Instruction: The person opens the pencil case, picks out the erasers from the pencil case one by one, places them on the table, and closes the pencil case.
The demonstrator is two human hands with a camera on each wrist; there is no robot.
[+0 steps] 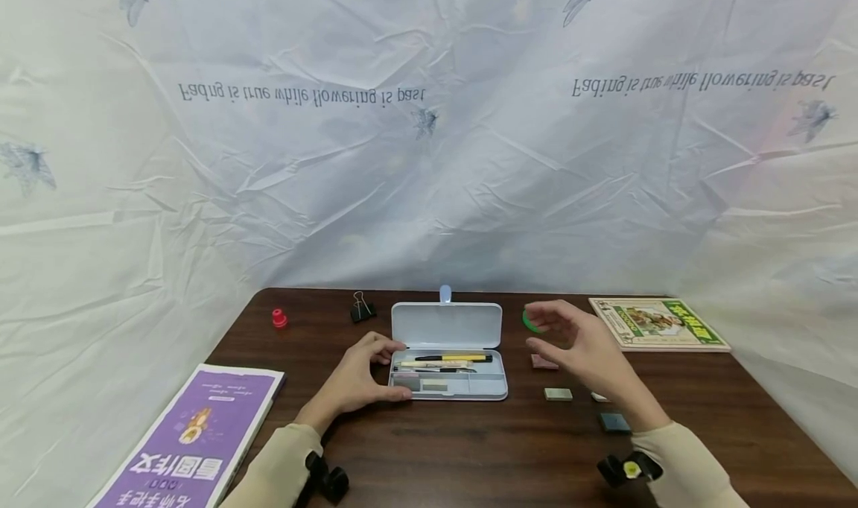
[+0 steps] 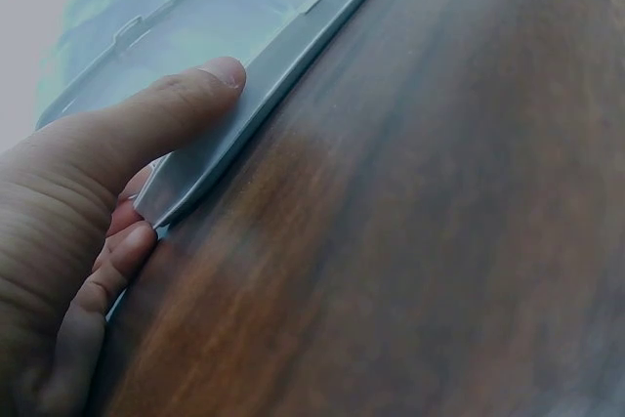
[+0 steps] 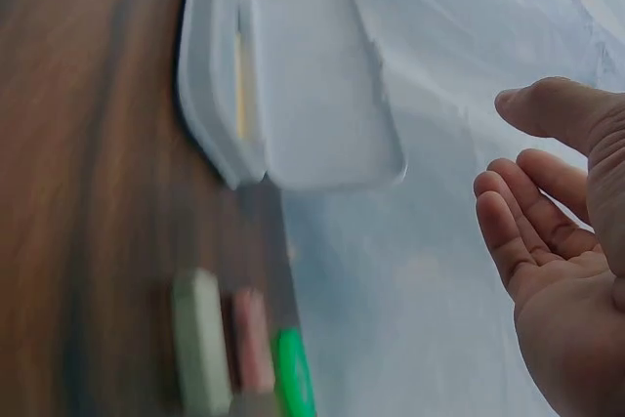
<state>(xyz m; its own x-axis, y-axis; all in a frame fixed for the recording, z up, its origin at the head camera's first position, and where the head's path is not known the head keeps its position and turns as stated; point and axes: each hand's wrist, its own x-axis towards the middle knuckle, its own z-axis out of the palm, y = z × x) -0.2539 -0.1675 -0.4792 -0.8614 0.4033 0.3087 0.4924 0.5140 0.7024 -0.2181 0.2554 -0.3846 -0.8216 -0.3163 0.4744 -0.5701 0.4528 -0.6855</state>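
Note:
A pale pencil case [image 1: 488, 389] lies on the table with its lid [image 1: 446, 325] raised. Inside are a yellow-and-black pen [image 1: 453, 357], other slim pens and small blocks in the front compartment. My left hand [image 1: 358, 378] grips the case's left end, its thumb [image 2: 186, 109] against the front wall and the other fingers around the end. Raised above the table, to the right of the case, is my right hand [image 1: 579, 344], fingers loosely bent and holding nothing. Near it are a green ring-like object [image 1: 530, 321], partly hidden, a pinkish block [image 1: 544, 362] and a pale green block [image 1: 558, 394].
A purple book [image 1: 194, 426] lies at the left, and a picture book [image 1: 660, 324] at the back right. Behind the case's left side stand a black binder clip [image 1: 363, 310] and a red cap-like piece [image 1: 279, 318]. A blue-grey block [image 1: 614, 422] sits near my right wrist.

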